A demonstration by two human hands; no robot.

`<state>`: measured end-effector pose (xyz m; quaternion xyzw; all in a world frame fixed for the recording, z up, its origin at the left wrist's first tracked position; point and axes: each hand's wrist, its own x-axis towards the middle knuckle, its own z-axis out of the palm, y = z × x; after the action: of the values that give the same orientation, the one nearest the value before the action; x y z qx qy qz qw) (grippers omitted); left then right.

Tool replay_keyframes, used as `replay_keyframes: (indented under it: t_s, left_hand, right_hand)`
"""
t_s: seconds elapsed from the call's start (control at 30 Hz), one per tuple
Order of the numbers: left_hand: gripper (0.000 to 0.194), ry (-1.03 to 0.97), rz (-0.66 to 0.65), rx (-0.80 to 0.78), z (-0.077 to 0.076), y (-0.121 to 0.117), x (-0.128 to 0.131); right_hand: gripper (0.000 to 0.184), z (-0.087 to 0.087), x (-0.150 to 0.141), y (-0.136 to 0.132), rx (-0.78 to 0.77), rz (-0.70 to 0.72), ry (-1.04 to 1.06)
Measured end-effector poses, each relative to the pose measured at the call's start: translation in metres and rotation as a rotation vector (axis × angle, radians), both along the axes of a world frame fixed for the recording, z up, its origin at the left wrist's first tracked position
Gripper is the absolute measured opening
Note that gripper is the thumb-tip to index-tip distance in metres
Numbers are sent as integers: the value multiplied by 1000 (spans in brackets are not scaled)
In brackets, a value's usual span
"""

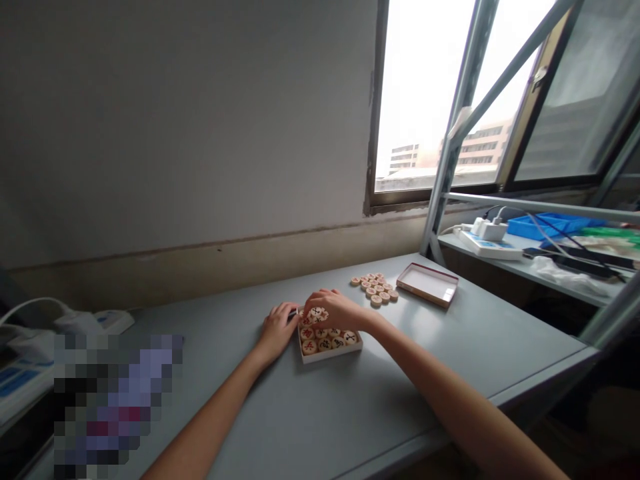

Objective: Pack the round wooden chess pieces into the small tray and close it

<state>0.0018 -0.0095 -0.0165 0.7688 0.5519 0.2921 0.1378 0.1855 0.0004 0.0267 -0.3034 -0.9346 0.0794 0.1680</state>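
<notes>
An open shallow box [333, 356] on the grey table holds round wooden Chinese chess pieces [325, 344] with red and dark characters. At the box's left far corner, my left hand [276, 329] grips its edge with bent fingers, close to a small dark patch I cannot identify. My right hand [343, 311] arches over the far part of the box, its fingers and thumb closed around a Chinese chess piece [317, 312]. The palm hides some of the pieces beneath. Further right, a group of loose Chinese chess pieces [376, 288] lies flat on the table.
An upturned box lid [431, 283] lies at the table's back right. Metal frame posts [445, 160] rise beside the window. A power strip [490, 241] and a blue tray [545, 227] sit on the neighbouring table. Chargers [35, 343] and a pixelated item [135, 387] are at left.
</notes>
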Motion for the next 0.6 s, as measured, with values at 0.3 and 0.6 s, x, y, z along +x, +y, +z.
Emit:
replay_keyframes:
  t_s: [0.3,0.6]
  left_hand:
    - [27,12,11,-20,-4,5,-1]
    - [26,20,11,-4,-5,5,-2]
  right_hand:
    - [20,4,24,23,-8,-101,185]
    - [24,6,86,39,70,-674,-114]
